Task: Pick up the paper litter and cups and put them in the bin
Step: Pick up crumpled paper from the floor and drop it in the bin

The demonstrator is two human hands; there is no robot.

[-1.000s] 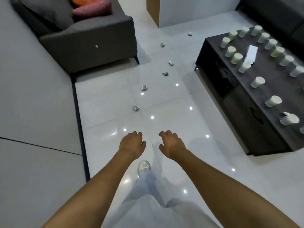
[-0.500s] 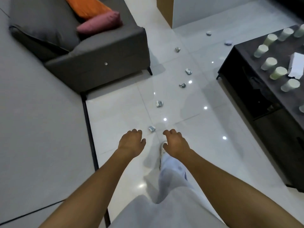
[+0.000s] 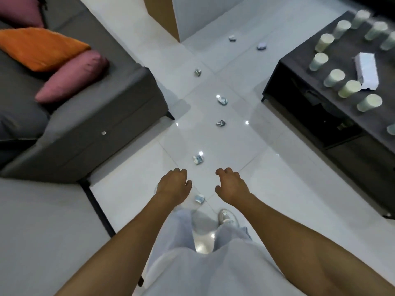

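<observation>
Several crumpled paper scraps lie in a line on the white tiled floor. The nearest scrap (image 3: 199, 198) sits on the floor between my hands, just ahead of my feet. Another scrap (image 3: 198, 160) lies a little further on, and more (image 3: 220, 123) (image 3: 222, 101) trail away. Several pale paper cups (image 3: 333, 78) stand on the dark low table (image 3: 299, 60) at the right. My left hand (image 3: 173, 184) and my right hand (image 3: 231, 184) hang palm down with loosely curled fingers, holding nothing. No bin is in view.
A grey sofa (image 3: 102, 116) with orange (image 3: 40, 48) and pink cushions (image 3: 72, 75) stands at the left. A white box (image 3: 366, 70) lies among the cups. A wall corner (image 3: 168, 16) rises at the far end. My shoe (image 3: 227, 216) shows below my right hand.
I have walked forward along the line of scraps. The nearest scrap, earlier ahead of my hands, now lies between them near my feet. The sofa and table appear closer.
</observation>
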